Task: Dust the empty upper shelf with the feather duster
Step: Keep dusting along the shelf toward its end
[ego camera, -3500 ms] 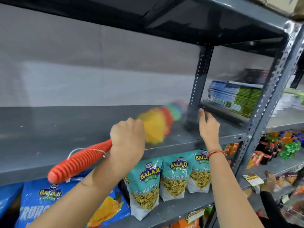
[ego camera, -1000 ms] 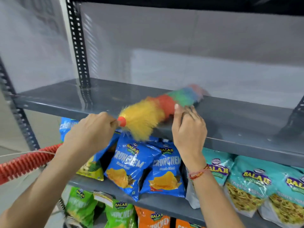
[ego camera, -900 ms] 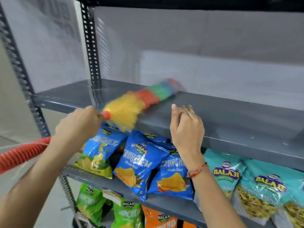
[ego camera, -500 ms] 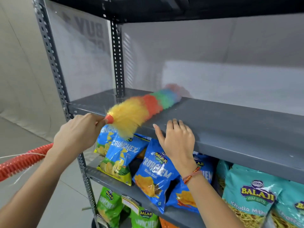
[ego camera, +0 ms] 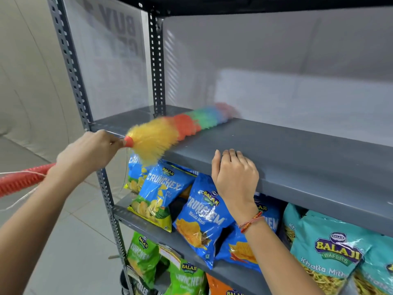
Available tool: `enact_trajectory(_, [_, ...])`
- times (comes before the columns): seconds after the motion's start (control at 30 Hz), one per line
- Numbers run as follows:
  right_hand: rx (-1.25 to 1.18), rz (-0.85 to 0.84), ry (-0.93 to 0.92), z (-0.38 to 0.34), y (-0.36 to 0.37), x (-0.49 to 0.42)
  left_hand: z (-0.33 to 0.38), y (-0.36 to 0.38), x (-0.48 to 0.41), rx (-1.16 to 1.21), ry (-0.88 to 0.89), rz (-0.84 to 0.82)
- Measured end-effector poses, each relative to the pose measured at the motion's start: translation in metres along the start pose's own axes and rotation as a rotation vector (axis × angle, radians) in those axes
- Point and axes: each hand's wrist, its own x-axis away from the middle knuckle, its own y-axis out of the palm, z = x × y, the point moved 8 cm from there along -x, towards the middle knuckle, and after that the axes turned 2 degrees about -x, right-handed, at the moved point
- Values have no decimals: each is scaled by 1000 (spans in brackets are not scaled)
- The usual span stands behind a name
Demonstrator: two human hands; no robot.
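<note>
The multicoloured feather duster (ego camera: 170,128) lies blurred across the left part of the bare grey upper shelf (ego camera: 297,150), its yellow end over the front edge and its tip toward the back wall. My left hand (ego camera: 89,152) is closed around its ribbed red handle (ego camera: 19,182), which sticks out to the left. My right hand (ego camera: 234,175) rests on the shelf's front lip, fingers curled over the edge, holding nothing else. A red thread is tied at that wrist.
Blue snack bags (ego camera: 202,213) and teal wafer bags (ego camera: 327,258) fill the shelf below. Green bags (ego camera: 144,256) sit lower still. Perforated grey uprights (ego camera: 70,67) stand at the rack's left end. Tiled floor (ego camera: 63,241) lies to the left.
The duster has swept leftward along the upper shelf to its left end. My right hand has slid left along the front lip, and the view has shifted left.
</note>
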Motion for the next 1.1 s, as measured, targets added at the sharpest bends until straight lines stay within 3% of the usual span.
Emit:
enact_trajectory(0.1, [-80, -33, 65, -1, -2, -5, 5, -3, 10, -63, 61, 139])
enact_trajectory(0.33, [-263, -103, -61, -81, 10, -35, 4, -7, 31, 132, 136, 93])
enact_trajectory(0.5, [-344, -216, -116, -129, 34, -43, -29, 8, 17, 166, 71, -162])
enact_trajectory(0.6, [-378, -186, -129, -148, 37, -45, -69, 0, -10, 177, -110, -227])
enact_trajectory(0.67, [-388, -208, -160, -162, 42, -48, -90, -14, -27, 60, -213, -169])
enact_trajectory(0.73, [-396, -274, -192, -176, 52, -52, -91, -32, -39, -216, -203, 66])
enact_trajectory(0.8, [-383, -341, -221, -186, 63, -52, -84, -30, -39, -339, -137, 246])
enact_trajectory(1.0, [-185, -368, -292, -193, 83, -45, -134, -9, -32, -291, -252, 236])
enact_trajectory(1.1, [-172, -363, -304, -193, 83, -45, -123, -3, -31, -209, -137, 236])
